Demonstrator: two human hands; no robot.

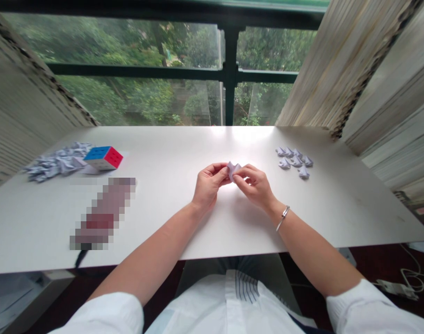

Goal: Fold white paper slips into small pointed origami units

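A small folded piece of pale lilac paper point(233, 169) is held just above the white table point(184, 218) at its middle. My left hand point(209, 183) pinches its left side with curled fingers. My right hand point(254, 184), a thin bracelet on its wrist, pinches the right side, thumb and fingers pressed together on the paper. Both forearms reach in from the near edge.
Several folded paper pieces point(294, 160) lie in a cluster at the right. A bigger heap of paper pieces point(55, 163) lies at the far left beside a colourful puzzle cube point(103, 157). A blurred-out object point(104, 213) lies on the left. Windows and curtains stand beyond.
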